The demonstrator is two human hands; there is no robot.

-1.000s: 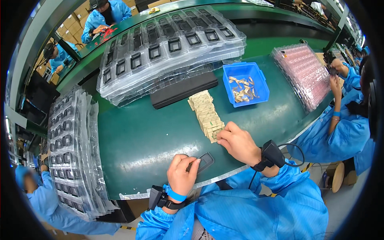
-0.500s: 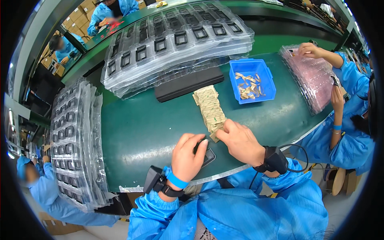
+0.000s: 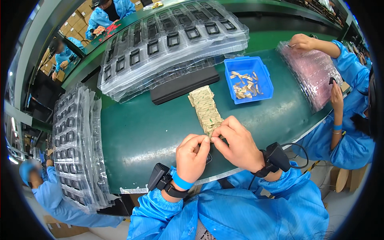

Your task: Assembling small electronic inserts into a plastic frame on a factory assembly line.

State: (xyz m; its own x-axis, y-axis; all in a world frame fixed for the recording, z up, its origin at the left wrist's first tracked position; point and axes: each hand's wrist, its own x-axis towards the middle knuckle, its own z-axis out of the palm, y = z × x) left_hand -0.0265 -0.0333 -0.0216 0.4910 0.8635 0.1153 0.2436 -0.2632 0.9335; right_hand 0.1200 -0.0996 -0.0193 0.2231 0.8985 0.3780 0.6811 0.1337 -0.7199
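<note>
In front of me my left hand (image 3: 192,158) and my right hand (image 3: 237,146) meet with their fingertips pinched together. A small beige adhesive strip (image 3: 212,136) shows at the right fingertips, just below the near end of a long overlapping stack of beige paper-backed strips (image 3: 206,106) with green marks. Whatever the left fingers pinch is too small and covered to make out. Partly hidden behind the left hand, the edge of a small dark frame (image 3: 209,158) lies on the green mat (image 3: 136,136).
A blue bin (image 3: 267,98) with curled beige scraps stands right of the stack. Beyond lie a long black block (image 3: 184,86) and stacked clear trays (image 3: 172,52) of black frames. More trays (image 3: 78,148) stand left. At right, a co-worker's hands (image 3: 303,42) work over pinkish plastic packaging (image 3: 308,76).
My left hand has turned inward and its fingertips now meet the right ones. The right hand has drawn slightly back from the stack's end with a strip.
</note>
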